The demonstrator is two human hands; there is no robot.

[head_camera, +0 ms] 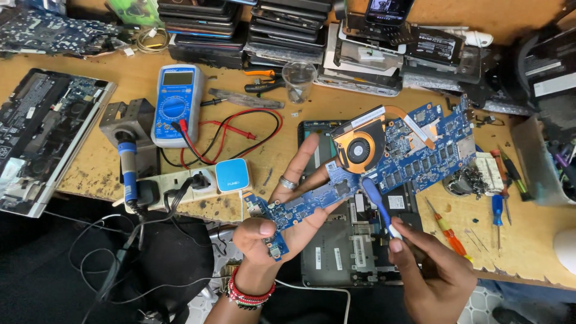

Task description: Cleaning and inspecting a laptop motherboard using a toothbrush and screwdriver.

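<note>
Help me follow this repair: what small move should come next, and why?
Probably ease the blue tool's tip into the board just below the fan. The right hand already aims it there, while the left hand holds the board above the open laptop base.

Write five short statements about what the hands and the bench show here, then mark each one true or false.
1. The left hand holds up a blue circuit board. True.
2. The right hand holds a red screwdriver. False: it holds a blue-handled tool whose tip meets the board.
3. A round fan sits on the board. True.
4. The blue multimeter lies right of the board. False: it lies to the left, on the wooden bench.
5. The left wrist is bare. False: it wears a beaded bracelet.
</note>
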